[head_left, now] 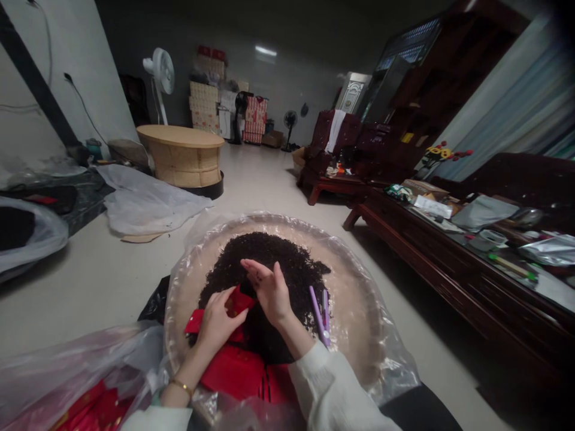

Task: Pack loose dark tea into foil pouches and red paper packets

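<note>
A small red packet (pixel 239 301) is in my left hand (pixel 218 318), thumb and fingers closed around its sides. My right hand (pixel 272 294) is beside the packet, fingers stretched and thumb raised; I cannot tell if any leaves are in its palm. Both hands are over a heap of dark, dry, tea-like leaves (pixel 265 248) on a broad round tray (pixel 354 305) lined with clear plastic. More red packets (pixel 236 371) lie at the tray's near side, below my hands. To the right of the heap rests a purple hair straightener (pixel 320 314), its two arms apart.
A clear plastic bag (pixel 135 353) with red packets (pixel 96 407) stands at lower left. Farther left is another plastic-lined container (pixel 33 245) with dark contents. A cluttered wooden table (pixel 449 263) runs along the right. Behind are a round wicker stand (pixel 184 155) and a plastic sheet (pixel 148 200).
</note>
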A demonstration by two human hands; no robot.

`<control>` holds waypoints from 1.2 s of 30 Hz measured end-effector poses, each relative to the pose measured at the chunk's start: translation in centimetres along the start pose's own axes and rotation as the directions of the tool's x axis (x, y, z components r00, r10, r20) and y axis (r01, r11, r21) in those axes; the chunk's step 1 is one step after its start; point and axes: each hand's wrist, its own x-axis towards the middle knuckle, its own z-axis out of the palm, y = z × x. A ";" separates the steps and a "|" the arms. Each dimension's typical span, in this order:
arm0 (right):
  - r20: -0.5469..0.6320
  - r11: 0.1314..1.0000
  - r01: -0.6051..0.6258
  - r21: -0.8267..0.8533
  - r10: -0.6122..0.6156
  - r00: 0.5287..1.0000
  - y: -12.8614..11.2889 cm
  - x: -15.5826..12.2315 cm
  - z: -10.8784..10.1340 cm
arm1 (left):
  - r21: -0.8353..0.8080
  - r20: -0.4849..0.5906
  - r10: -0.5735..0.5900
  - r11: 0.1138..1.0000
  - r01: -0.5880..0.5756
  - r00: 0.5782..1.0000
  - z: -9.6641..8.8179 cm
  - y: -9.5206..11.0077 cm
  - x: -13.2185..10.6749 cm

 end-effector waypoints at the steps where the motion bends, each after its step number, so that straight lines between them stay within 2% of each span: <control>1: 0.017 1.000 0.001 -0.011 -0.001 1.000 -0.1 -0.1 0.0 | -0.007 -0.004 -0.006 1.000 0.006 1.000 0.0 0.0 0.0; 3: 0.032 1.000 0.007 -0.020 -0.007 0.999 -0.2 -0.1 -0.4 | -0.013 -0.012 -0.023 1.000 0.023 1.000 0.0 -0.1 -0.1; 5: -0.001 0.999 0.020 -0.050 -0.020 1.000 -0.5 0.3 -1.5 | -0.012 -0.022 -0.044 0.999 0.043 0.999 0.0 -0.4 -0.2; 7: -0.065 0.980 0.057 -0.191 -0.070 0.995 -0.9 0.8 -3.2 | -0.006 -0.040 -0.071 0.997 0.071 0.997 -0.3 -0.9 -0.2; 8: -0.088 0.944 0.086 -0.319 -0.120 0.989 -1.0 1.0 -4.3 | -0.002 -0.059 -0.088 0.996 0.088 0.994 -0.5 -1.2 -0.1; 9: -0.087 0.874 0.114 -0.473 -0.175 0.981 -1.1 1.0 -5.4 | 0.004 -0.082 -0.107 0.994 0.108 0.991 -0.8 -1.6 -0.1; 11: -0.029 0.664 0.147 -0.733 -0.246 0.969 -1.0 0.8 -7.3 | 0.014 -0.145 -0.149 0.988 0.152 0.978 -1.4 -2.4 0.0; 13: 0.081 0.432 0.173 -0.885 -0.225 0.971 -0.6 0.1 -8.6 | 0.021 -0.209 -0.202 0.977 0.211 0.957 -2.0 -3.2 0.0; 15: 0.193 0.215 0.221 -0.951 -0.142 0.971 0.0 -0.8 -9.0 | 0.003 -0.257 -0.273 0.959 0.284 0.927 -2.5 -3.6 0.0; 17: 0.286 0.031 0.288 -0.957 -0.056 0.957 0.6 -1.5 -8.6 | -0.015 -0.312 -0.320 0.943 0.332 0.894 -2.8 -3.7 -0.1; 19: 0.382 -0.095 0.383 -0.919 0.025 0.924 1.2 -2.0 -7.7 | -0.030 -0.386 -0.318 0.943 0.332 0.866 -3.0 -3.6 0.0; 21: 0.486 -0.149 0.499 -0.854 0.116 0.866 2.1 -2.2 -6.4 | -0.047 -0.450 -0.290 0.952 0.303 0.844 -3.0 -3.4 0.1; 23: 0.569 -0.161 0.600 -0.784 0.201 0.797 3.3 -2.2 -4.9 | -0.055 -0.494 -0.275 0.957 0.286 0.825 -3.0 -3.4 0.1; 25: 0.599 -0.197 0.652 -0.732 0.271 0.754 4.6 -2.1 -3.2 | -0.053 -0.519 -0.270 0.957 0.285 0.811 -3.1 -3.4 0.1; 27: 0.572 -0.276 0.662 -0.697 0.342 0.746 6.0 -2.0 -1.6 | -0.048 -0.535 -0.265 0.958 0.284 0.802 -3.2 -3.4 0.1; 30: 0.512 -0.366 0.647 -0.669 0.405 0.758 7.6 -1.7 0.2 | -0.048 -0.555 -0.260 0.958 0.281 0.790 -3.4 -3.3 0.1; 33: 0.463 -0.400 0.608 -0.685 0.406 0.788 8.3 -1.5 1.1 | -0.050 -0.587 -0.255 0.959 0.279 0.769 -3.5 -3.0 0.1; 36: 0.435 -0.421 0.589 -0.690 0.409 0.802 8.4 -1.6 1.0 | -0.047 -0.602 -0.250 0.959 0.279 0.758 -3.5 -2.8 0.1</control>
